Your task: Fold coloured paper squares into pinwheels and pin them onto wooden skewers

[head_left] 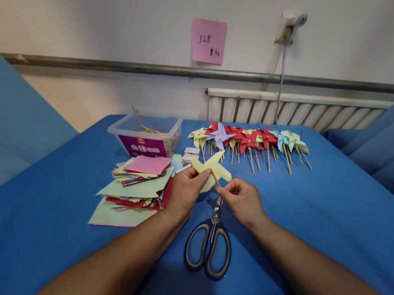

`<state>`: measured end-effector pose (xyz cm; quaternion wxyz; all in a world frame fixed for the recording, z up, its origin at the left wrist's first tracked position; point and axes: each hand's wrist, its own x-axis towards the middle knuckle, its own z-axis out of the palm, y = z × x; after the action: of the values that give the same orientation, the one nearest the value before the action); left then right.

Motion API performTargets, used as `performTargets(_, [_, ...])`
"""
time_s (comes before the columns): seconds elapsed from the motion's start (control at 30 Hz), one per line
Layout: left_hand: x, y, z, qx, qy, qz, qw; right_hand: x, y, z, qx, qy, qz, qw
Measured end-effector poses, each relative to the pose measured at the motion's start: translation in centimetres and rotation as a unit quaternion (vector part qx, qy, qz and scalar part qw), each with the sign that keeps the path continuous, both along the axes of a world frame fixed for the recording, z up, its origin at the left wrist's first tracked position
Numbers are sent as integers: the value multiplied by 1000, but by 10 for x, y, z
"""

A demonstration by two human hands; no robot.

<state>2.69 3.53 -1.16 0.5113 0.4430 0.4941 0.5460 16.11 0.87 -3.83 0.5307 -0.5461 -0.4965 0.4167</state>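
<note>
A pale yellow paper pinwheel (213, 164) is held up between my two hands above the blue-covered table. My left hand (187, 189) grips it at the centre, thumb pressed on the near side. Pinched in the fingers of my right hand (243, 200) is the thin wooden stick (216, 178) that meets the pinwheel's middle. Just below lies a pair of scissors (213, 232) with dark handles towards me, their blade tips partly covered by my right hand. Stacked coloured paper (132, 189) sits left of my left hand, and small white boxes (191, 155) stand behind it.
Finished-looking pinwheels (249, 141) in red, yellow, purple, blue and green lie in a row at the back. A clear plastic tub (146, 133) with sticks stands at back left. Behind the table are a radiator (295, 109) and a wall pipe (157, 68).
</note>
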Motion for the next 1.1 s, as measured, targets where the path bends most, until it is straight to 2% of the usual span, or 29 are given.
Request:
performTargets(0.53, [0, 1, 2, -18, -17, -22, 999, -1, -2, 2, -22, 17, 20, 999])
performTargets(0.67, [1, 1, 0, -21, -34, -27, 999, 0, -1, 0, 1, -12, 7, 1000])
performTargets(0.87, [2, -3, -1, 15, -63, -59, 996, 3, 2, -8, 43, -25, -8, 999])
performTargets(1.0, [2, -5, 0, 39, -96, -64, 993, 4, 2, -9, 51, -35, -14, 998])
performTargets(1.1, [1, -5, 0, 27, -102, -60, 993, 4, 1, -7, 49, -35, -15, 998])
